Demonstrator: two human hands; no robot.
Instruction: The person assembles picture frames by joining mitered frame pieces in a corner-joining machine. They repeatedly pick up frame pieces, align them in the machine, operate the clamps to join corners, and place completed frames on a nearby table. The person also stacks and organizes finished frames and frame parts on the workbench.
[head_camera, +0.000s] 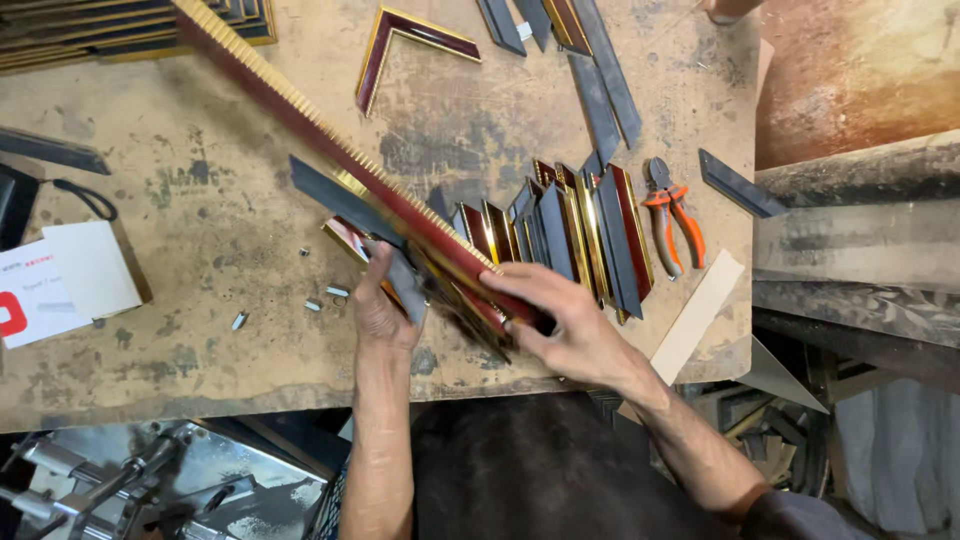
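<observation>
Long moulding strip (300, 110) cut off at top edge; near end hidden under hands.

Hands in view: two, left hand (383, 305) and right hand (568, 325). Long ribbed moulding strip (300, 115): one. Pliers (668, 212), orange-handled, right of centre: one pair. Joined frame corner (405, 45), far centre: one. Small metal fasteners (240, 320), near left: about five. Stacked short mitred pieces (570, 235) overlap; exact count not determinable.

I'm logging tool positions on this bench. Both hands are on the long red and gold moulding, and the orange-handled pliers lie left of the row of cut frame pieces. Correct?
Not quite. The head view shows the orange-handled pliers lying right of the row of cut frame pieces, not left. The left hand and right hand are indeed on the long red and gold moulding.
</observation>
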